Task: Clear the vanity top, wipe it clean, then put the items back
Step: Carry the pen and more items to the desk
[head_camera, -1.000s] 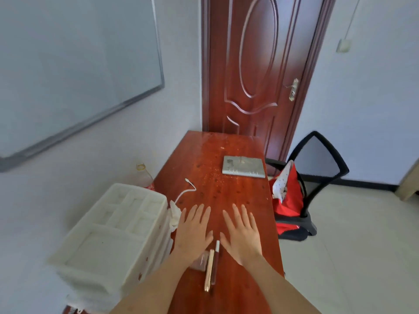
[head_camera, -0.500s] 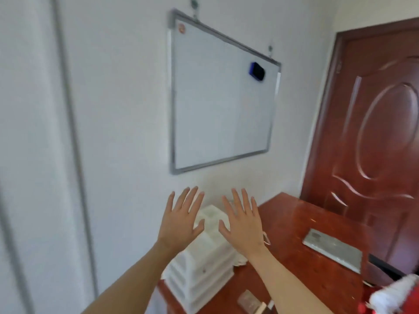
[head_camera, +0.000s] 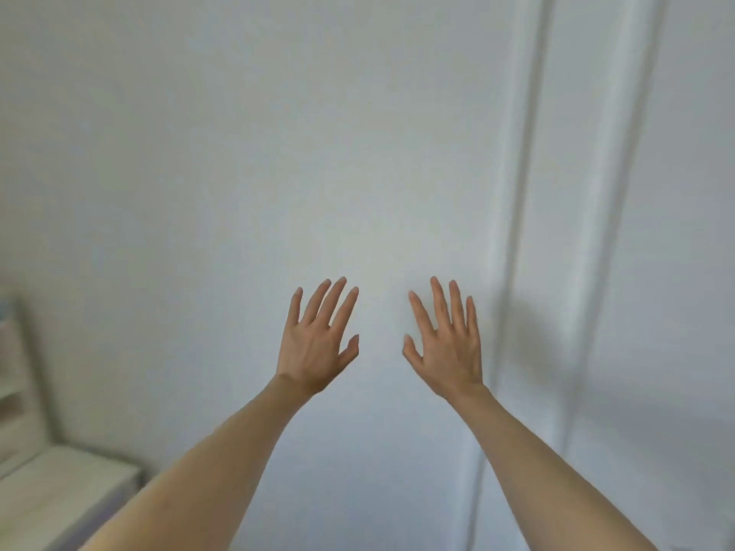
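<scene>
While both bare arms reached forward, two hands, the left hand [head_camera: 318, 340] and right hand [head_camera: 447, 346], were spread and held nothing before a white wall [head_camera: 238, 153]; the vanity top was out of view; two vertical ridges [head_camera: 525, 192] ran right of them.

left hand [head_camera: 316, 344] & right hand [head_camera: 447, 347] side by side, wall [head_camera: 238, 153] behind.

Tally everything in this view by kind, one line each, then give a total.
Hands: 2, left hand and right hand, both open and empty
Wall: 1, wall
Vertical ridges on the wall: 2, ridges
Pale furniture, blurred: 1, furniture
Total: 6
</scene>
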Demonstrator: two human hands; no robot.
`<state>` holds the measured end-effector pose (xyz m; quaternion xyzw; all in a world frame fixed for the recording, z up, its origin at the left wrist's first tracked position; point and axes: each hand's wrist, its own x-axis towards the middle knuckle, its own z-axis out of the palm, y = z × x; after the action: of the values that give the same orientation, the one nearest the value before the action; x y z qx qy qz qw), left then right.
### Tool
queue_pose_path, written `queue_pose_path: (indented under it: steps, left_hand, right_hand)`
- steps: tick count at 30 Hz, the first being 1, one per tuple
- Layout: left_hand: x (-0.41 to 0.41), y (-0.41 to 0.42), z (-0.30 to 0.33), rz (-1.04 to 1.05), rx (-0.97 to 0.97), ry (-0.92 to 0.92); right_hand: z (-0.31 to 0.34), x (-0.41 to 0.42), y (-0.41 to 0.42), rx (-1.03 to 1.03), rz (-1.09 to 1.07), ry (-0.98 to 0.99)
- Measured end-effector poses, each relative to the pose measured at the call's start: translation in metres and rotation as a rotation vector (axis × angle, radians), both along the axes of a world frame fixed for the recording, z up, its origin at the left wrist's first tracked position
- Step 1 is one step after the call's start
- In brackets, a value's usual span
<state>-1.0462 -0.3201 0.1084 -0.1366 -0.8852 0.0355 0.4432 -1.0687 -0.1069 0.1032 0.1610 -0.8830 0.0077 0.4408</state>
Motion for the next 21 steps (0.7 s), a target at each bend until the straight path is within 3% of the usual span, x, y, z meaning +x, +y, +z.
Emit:
queue_pose_path:
  steps: [5,11,21]
  left_hand:
    - [0.05,-0.17,-0.005,0.383,0.012,-0.018]
    - [0.139,-0.319,-0.028,0.761,0.02,-0.038]
    - [0.275,-0.443,-0.061,1.358,0.09,-0.043]
  right_hand:
    - [-0.007,-0.016,-0.182,-0.009,0.319,0.001]
    - [-0.021,0.001,-0.382,0.004,0.733,-0.021]
    - [-0.05,0.069,-0.617,0.05,1.342,-0.045]
